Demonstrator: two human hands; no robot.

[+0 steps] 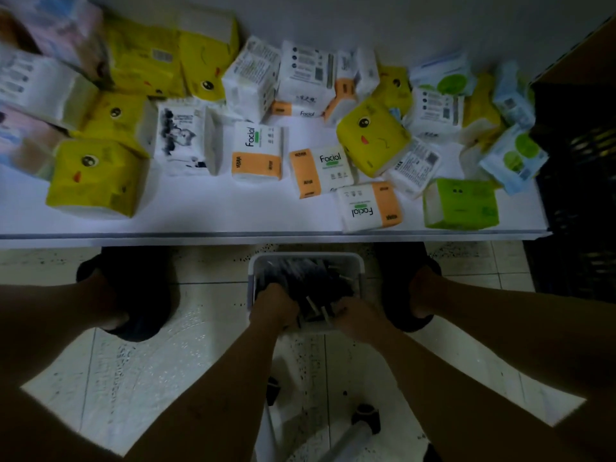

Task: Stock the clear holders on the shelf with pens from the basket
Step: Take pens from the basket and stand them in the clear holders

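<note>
Lower centre of frame: basket point(306, 258) on the tiled floor, just below the front edge of the white shelf point(200, 208), well filled with dark pens point(300, 278).

Left hand point(275, 306) down in the near-left corner of the basket, fingers curled in among the pens. Right hand point(358, 315) at the near-right corner, likewise buried. Too dim to tell whether either has closed on a bunch or merely rakes through the pile. A few light-tipped pens poking up between the two hands.

Upper half of frame: shelf strewn with tissue packs point(256, 151), yellow, orange and green. No clear holders visible anywhere. Far right: black crate point(573, 161).

Progress, as a judgement: gathering stage only. No pen seen lifted clear of the basket, none seen in a holder. With the basket this full, probably most of the stocking left to do. Number of holders already filled unknown, being out of view. To do: take up a bunch, carry it to the holders, drop it in, repeat.
</note>
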